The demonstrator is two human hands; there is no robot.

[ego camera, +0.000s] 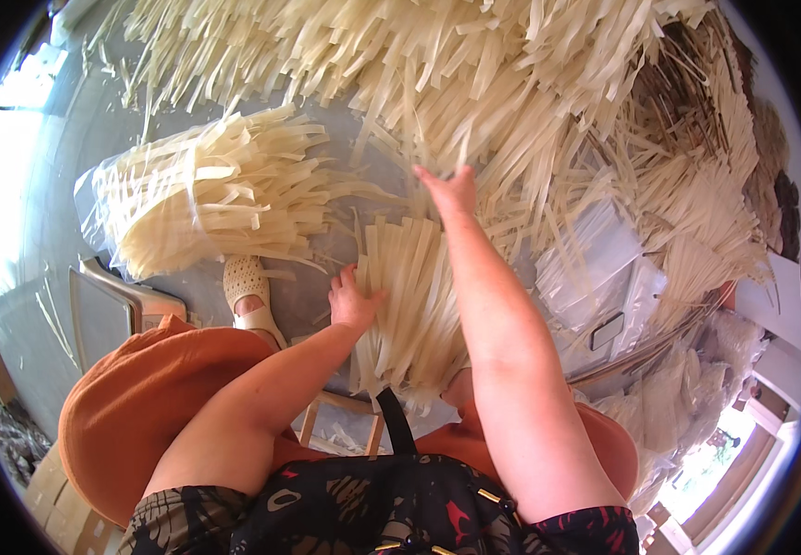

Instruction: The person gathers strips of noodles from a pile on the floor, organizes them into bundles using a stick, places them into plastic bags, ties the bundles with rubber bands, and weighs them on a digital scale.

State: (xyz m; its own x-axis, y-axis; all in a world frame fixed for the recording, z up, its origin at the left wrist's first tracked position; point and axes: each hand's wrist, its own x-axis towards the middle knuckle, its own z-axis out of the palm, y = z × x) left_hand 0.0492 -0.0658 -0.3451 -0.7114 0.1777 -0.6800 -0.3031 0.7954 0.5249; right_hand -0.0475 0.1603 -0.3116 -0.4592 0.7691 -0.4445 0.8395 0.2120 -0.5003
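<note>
Pale, flat dried strips, of plant fibre by their look, lie in a loose bundle [411,298] between my knees. My left hand [353,300] rests at this bundle's left edge, fingers spread; whether it grips any strip is unclear. My right hand [450,186] reaches farther forward, beyond the bundle, at the near edge of a large spread pile of the same strips [442,62]. A pale strip rises by its fingertips, but the hold cannot be made out. To the left lies a tied bundle of strips [220,194], partly wrapped in clear plastic.
Clear plastic bags [591,263] and a smartphone [607,331] lie on the right. Thin brown stalks [622,361] run nearby. A metal-framed object [126,298] stands left, beside my woven shoe [251,284]. A wooden stool [345,402] is below me; cardboard boxes [67,499] are at lower left.
</note>
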